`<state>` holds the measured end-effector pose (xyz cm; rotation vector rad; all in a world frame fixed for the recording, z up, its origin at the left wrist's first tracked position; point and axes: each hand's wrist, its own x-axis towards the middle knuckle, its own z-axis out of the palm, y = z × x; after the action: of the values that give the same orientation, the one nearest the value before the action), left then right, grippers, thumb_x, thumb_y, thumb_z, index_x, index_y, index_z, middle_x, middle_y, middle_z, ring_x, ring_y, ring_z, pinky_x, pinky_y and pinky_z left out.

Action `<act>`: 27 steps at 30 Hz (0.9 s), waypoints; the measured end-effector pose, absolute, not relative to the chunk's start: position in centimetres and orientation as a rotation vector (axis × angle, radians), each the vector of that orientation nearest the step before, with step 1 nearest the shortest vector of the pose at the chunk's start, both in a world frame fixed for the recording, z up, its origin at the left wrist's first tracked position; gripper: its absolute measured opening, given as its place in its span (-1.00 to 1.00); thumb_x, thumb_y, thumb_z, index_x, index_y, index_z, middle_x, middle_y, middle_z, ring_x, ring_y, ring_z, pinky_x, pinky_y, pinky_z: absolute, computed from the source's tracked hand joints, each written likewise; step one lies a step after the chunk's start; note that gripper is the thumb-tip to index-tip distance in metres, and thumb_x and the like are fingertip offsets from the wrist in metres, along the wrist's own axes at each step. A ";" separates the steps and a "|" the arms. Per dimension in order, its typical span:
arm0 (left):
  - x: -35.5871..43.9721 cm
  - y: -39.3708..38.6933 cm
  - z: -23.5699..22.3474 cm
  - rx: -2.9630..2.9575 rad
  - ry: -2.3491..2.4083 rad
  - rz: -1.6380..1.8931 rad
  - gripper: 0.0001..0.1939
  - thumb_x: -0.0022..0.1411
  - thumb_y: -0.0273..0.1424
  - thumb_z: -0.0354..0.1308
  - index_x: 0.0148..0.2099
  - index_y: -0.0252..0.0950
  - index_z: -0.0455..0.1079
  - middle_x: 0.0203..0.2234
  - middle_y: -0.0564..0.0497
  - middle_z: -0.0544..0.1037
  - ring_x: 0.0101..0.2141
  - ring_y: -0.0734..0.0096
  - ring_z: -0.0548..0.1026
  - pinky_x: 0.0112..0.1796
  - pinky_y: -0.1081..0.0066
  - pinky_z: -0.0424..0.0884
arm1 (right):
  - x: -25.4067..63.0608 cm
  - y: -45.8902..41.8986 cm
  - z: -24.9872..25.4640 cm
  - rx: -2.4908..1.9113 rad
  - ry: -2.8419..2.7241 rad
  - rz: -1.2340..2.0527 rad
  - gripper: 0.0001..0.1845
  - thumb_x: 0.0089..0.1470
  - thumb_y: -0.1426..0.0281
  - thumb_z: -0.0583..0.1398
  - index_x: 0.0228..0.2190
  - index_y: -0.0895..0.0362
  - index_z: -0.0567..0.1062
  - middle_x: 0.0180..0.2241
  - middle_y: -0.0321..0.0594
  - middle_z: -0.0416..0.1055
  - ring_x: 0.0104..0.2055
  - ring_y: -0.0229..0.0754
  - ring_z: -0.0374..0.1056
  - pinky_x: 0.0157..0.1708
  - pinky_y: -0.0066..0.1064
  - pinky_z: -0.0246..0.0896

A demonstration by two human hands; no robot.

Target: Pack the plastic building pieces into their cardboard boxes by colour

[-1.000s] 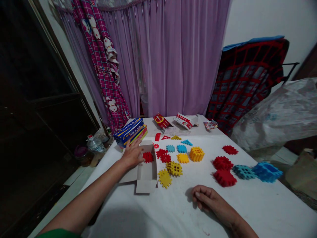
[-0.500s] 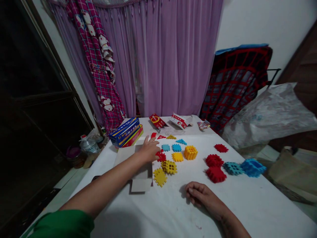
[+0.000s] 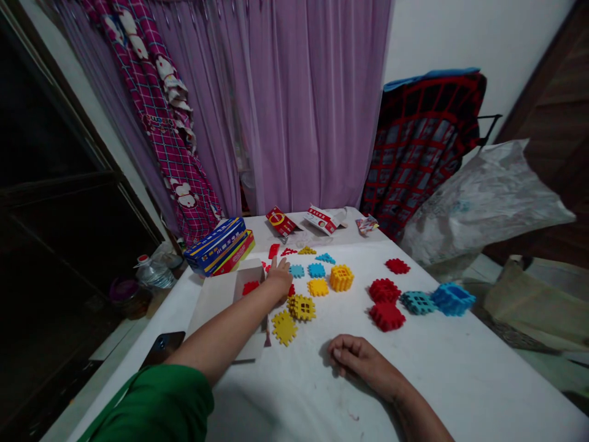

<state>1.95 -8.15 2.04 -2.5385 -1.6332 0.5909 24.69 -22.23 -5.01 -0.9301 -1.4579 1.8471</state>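
Observation:
My left hand (image 3: pixel 278 282) reaches over the red notched plastic building pieces (image 3: pixel 291 290), fingers stretched out, and hides part of them. Nothing is visibly held in it. Under and beside the forearm lies an open cardboard box (image 3: pixel 209 301) with a red piece (image 3: pixel 251 286) inside. My right hand (image 3: pixel 361 362) rests on its side on the white cloth with loosely curled fingers, and I see nothing in it. Near the hands lie an olive-yellow flat piece (image 3: pixel 284 328), an olive windowed piece (image 3: pixel 302 307), a yellow square (image 3: pixel 318 286) and a yellow assembled block (image 3: pixel 341 278).
Blue squares (image 3: pixel 316 270) and small triangles (image 3: pixel 307 250) lie farther back. Red stacks (image 3: pixel 387 315), a teal windowed piece (image 3: pixel 418 302) and a blue block (image 3: pixel 453 299) stand at right. A blue carton (image 3: pixel 216 245), torn packaging (image 3: pixel 324 219) and a phone (image 3: pixel 164 348) are on the table.
The view has turned slightly right. My left hand has shifted a little right over the red pieces, covering more of them. The red piece in the box now shows. My right hand stays resting.

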 end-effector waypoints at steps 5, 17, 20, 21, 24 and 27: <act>1.8 -7.6 1.9 -2.552 -1.672 0.651 -0.25 -0.30 -0.34 0.41 0.06 -0.27 0.41 0.30 -0.27 0.15 0.32 -0.24 -0.07 0.23 -0.23 -0.27 | 24.6 -22.3 -4.7 -0.922 -1.470 1.844 -0.47 -0.06 -0.08 0.28 -0.39 0.16 0.47 -0.53 -0.32 0.36 -0.55 -0.37 0.16 -0.52 -0.47 0.00; 1.9 -6.8 1.9 -2.582 -1.710 0.639 -0.26 -0.33 -0.32 0.41 0.02 -0.24 0.42 0.29 -0.23 0.18 0.31 -0.27 -0.07 0.24 -0.20 -0.21 | 24.8 -22.2 -4.9 -0.925 -1.453 1.859 -0.46 -0.06 -0.08 0.29 -0.36 0.17 0.49 -0.49 -0.29 0.41 -0.54 -0.37 0.19 -0.51 -0.48 0.03; 1.9 -6.9 2.1 -2.595 -1.688 0.649 -0.28 -0.32 -0.29 0.41 0.01 -0.26 0.44 0.25 -0.23 0.24 0.31 -0.22 -0.05 0.26 -0.12 -0.19 | 24.8 -22.2 -4.9 -0.927 -1.450 1.855 -0.47 -0.05 -0.07 0.29 -0.36 0.18 0.49 -0.48 -0.29 0.41 -0.54 -0.38 0.19 -0.52 -0.48 0.02; 1.9 -7.0 2.2 -2.601 -1.678 0.651 -0.28 -0.30 -0.27 0.41 0.02 -0.27 0.44 0.24 -0.24 0.25 0.31 -0.19 -0.04 0.26 -0.10 -0.18 | 24.8 -22.2 -4.9 -0.925 -1.449 1.855 -0.47 -0.06 -0.06 0.29 -0.36 0.18 0.49 -0.48 -0.28 0.41 -0.54 -0.38 0.20 -0.51 -0.48 0.02; 1.9 -7.0 3.0 -2.616 -1.657 0.640 -0.29 -0.25 -0.21 0.40 0.03 -0.29 0.44 0.26 -0.25 0.22 0.31 -0.15 -0.03 0.26 -0.07 -0.18 | 24.8 -22.2 -4.9 -0.921 -1.448 1.860 -0.47 -0.06 -0.06 0.30 -0.36 0.18 0.49 -0.46 -0.27 0.42 -0.53 -0.38 0.20 -0.51 -0.48 0.02; 1.5 -6.9 4.9 -2.614 -1.662 0.608 -0.32 -0.17 -0.11 0.36 0.02 -0.29 0.44 0.30 -0.23 0.16 0.32 -0.17 -0.08 0.25 -0.12 -0.24 | 24.8 -22.2 -4.9 -0.917 -1.461 1.857 -0.47 -0.05 -0.06 0.29 -0.35 0.18 0.49 -0.48 -0.28 0.41 -0.53 -0.37 0.20 -0.52 -0.48 0.02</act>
<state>1.51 -6.87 4.88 -2.6144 -1.6618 0.6083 24.77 -22.18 -4.89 -0.9167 -1.4606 1.8574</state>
